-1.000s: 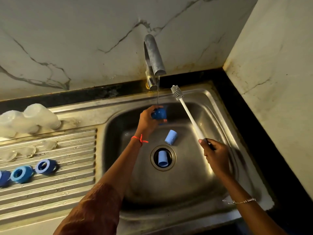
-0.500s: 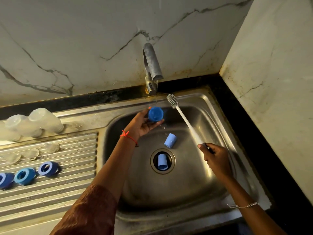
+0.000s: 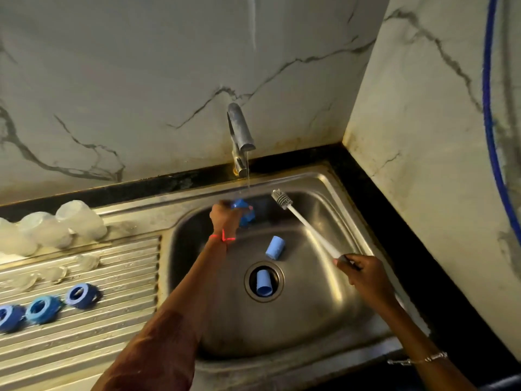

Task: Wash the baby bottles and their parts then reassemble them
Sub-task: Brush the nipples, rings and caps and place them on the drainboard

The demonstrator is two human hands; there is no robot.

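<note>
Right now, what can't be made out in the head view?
Head view only.
Blue part in the left hand: motion-blurred, half hidden by the fingers; its shape is unclear.
Brush: handle end buried in the right hand.
Leftmost blue ring: cut off by the left edge.
Clear bottles: leftmost cut by the same edge, so no count.
Clear pieces on the drainboard: too faint to count.

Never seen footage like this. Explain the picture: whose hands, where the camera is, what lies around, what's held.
No machine here: a person washes up, filmed by one camera worn on the head, looking down. The left hand holds a blue part under the running tap. The right hand grips a bottle brush. In the sink lie two light blue caps, one beside the drain, one in it. On the drainboard sit three blue rings, clear teats and clear bottles.
</note>
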